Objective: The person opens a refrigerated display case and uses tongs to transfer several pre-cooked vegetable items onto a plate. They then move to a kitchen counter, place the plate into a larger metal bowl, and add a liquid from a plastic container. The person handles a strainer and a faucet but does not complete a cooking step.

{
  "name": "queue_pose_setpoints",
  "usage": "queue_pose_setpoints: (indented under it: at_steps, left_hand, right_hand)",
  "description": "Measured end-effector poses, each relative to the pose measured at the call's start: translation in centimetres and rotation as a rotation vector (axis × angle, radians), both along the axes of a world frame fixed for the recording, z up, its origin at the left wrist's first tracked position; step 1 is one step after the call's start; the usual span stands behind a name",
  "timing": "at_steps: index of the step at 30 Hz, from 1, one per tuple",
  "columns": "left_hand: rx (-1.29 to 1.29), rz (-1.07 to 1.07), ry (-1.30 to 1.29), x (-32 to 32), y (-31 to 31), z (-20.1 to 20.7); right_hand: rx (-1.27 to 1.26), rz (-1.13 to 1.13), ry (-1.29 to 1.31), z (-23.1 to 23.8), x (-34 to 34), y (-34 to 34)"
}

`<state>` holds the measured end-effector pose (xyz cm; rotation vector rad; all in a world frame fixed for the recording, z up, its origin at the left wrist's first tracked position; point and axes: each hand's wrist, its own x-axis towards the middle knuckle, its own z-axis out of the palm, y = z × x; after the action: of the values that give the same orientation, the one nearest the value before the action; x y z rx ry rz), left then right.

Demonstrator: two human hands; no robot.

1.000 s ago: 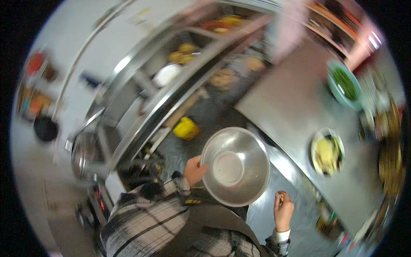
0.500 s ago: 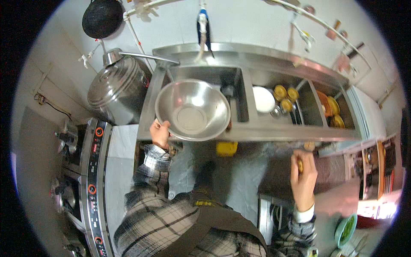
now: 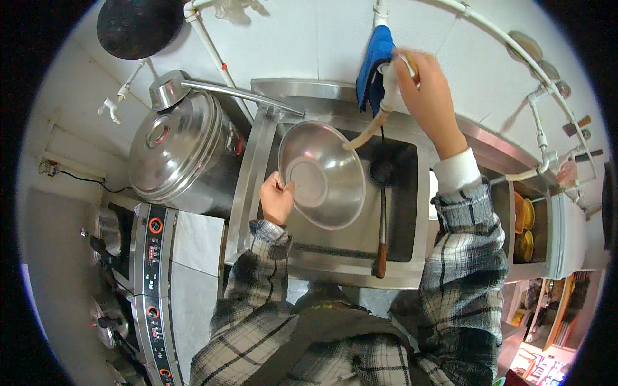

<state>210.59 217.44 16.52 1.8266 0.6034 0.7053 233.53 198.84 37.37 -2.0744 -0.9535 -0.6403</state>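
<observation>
My left hand (image 3: 277,198) grips the near left rim of a wide stainless steel bowl (image 3: 331,177), which is tilted over the left sink basin (image 3: 404,225). Up at the wall, my right hand (image 3: 426,96) is closed around the top of a white tap (image 3: 389,93), slightly blurred. A small yellowish bit shows at its fingers; I cannot tell what it is. From the tap a pale hose (image 3: 365,134) hangs down, its end over the bowl's far right rim. A blue cloth (image 3: 374,58) hangs beside the tap. The bowl looks empty.
A long-handled black ladle (image 3: 382,215) lies in the basin, its wooden grip over the front edge. A large lidded steel pot (image 3: 177,151) stands left, with a metal dipper (image 3: 170,90) across it. Left are cookers (image 3: 154,257); yellow bowls (image 3: 524,244) sit far right.
My right hand has moved from low on the right up to the tap. The bowl, held in my left hand, has tilted and sits lower in the basin. My view has shifted left.
</observation>
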Motion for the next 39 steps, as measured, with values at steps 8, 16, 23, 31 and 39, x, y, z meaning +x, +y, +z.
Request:
queue_pose_setpoints:
  at_steps: [8, 16, 23, 31, 39]
  left_hand:
    - [0.113, 0.021, 0.115, 1.6, 1.0, 2.7]
    - [-0.339, -0.135, -0.114, 3.7, 2.0, 0.1]
    - [-0.757, -0.267, -0.090, 5.4, -1.0, -1.6]
    - [-0.821, -0.288, 0.065, 5.2, -2.3, -2.9]
    - [-0.540, -0.076, -0.069, 1.2, 0.1, -1.4]
  right_hand:
    - [-0.235, 0.286, 0.013, 0.2, -0.1, -1.5]
    - [-0.268, 0.524, 0.217, 1.0, 1.9, -2.6]
    - [-0.148, 0.633, 0.168, -0.3, 3.2, -2.6]
    - [-0.017, 0.400, 0.184, -2.4, 2.1, -1.0]
    - [-0.009, 0.057, 0.037, -3.1, 0.5, 0.4]
